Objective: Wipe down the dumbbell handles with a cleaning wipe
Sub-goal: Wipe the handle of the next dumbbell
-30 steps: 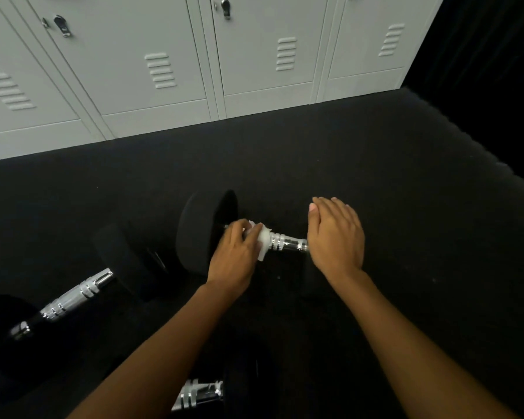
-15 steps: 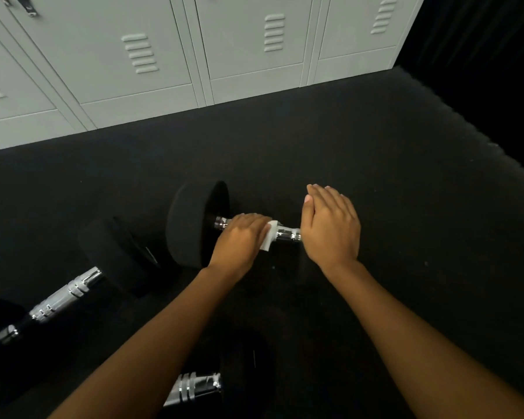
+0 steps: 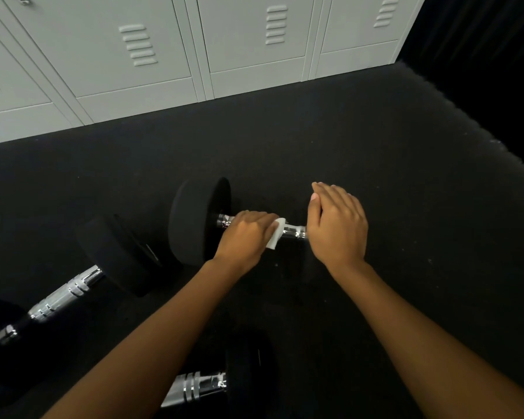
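Observation:
A black dumbbell [image 3: 194, 219] with a chrome handle [image 3: 294, 231] lies across the dark floor mat in the middle. My left hand [image 3: 245, 237] curls round the handle's left part with a white cleaning wipe [image 3: 274, 237] wrapped under its fingers. My right hand [image 3: 336, 225] rests with straight fingers on the dumbbell's right head, which it hides. A second dumbbell [image 3: 67, 294] lies at the left, its chrome handle bare. A third dumbbell's handle [image 3: 197, 387] shows at the bottom, partly behind my left forearm.
Grey metal lockers [image 3: 164, 49] line the far edge of the black mat [image 3: 375, 164]. The mat's right edge drops into darkness at the far right. Open mat lies between the lockers and the dumbbells.
My left hand with the wipe has slid right along the handle, from near the left head toward the middle. The right hand stays on the right head.

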Available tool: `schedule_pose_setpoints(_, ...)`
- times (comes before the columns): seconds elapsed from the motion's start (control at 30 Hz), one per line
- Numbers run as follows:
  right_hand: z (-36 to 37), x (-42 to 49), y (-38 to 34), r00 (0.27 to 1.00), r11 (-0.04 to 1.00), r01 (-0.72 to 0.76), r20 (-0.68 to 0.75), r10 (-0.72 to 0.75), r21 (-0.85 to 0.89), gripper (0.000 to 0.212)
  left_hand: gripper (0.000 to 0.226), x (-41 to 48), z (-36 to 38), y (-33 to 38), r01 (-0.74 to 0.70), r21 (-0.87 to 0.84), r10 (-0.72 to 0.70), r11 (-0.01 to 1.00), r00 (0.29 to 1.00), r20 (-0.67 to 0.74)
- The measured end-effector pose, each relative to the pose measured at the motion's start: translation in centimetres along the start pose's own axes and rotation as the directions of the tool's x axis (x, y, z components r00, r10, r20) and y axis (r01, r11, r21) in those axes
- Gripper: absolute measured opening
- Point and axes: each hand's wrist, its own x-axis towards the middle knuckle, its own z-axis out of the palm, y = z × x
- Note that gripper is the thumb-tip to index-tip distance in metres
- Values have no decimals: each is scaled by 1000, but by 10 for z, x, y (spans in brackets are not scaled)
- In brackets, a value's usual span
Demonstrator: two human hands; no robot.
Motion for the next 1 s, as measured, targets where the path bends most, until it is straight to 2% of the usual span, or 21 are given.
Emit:
schedule_pose_setpoints(0.1, 0, -1, 0, 1000, 1000, 6, -5, -6, 4, 37, 30, -2, -5, -7, 2, 57, -3, 998, 1000, 22)
schedule_pose_setpoints(0.27, 1, -2, 1, 1000, 1000, 12, -14, -12, 1, 37, 26, 9, -12, -3, 106, 122, -112, 987, 993, 39)
schedule_pose_setpoints(0.4, 1, -1, 1, 1000, 1000, 4, -7, -4, 4, 37, 28, 16, -12, 10, 166, 37, -169, 985, 982, 86)
schedule_pose_setpoints(0.5, 1, -1, 2, 1000, 1000, 6, -11, -6, 10, 37, 28, 11, -10, 14, 133, -79, -126, 988, 988, 92)
schedule_pose_setpoints(0.63, 2, -2, 3, 1000, 1000, 12, -26, -11, 17, 36, 25, 7, -16, 7, 74, 2, -74, 997, 994, 79)
schedule_pose_setpoints(0.77, 3, -2, 2, 999, 1000, 9, -32, -8, 22, 36, 27, 18, -25, 8, 226, 101, -240, 969, 956, 168)
schedule_pose_setpoints(0.9, 2, -2, 2, 999, 1000, 11, -33, -10, 29, 37, 27, 30, -25, 16, 303, 62, -308, 951, 911, 273)
schedule_pose_setpoints(1.0, 2, -2, 2, 1000, 999, 10, -28, -9, 30, 36, 28, 26, -17, 20, 260, 10, -255, 966, 942, 220)
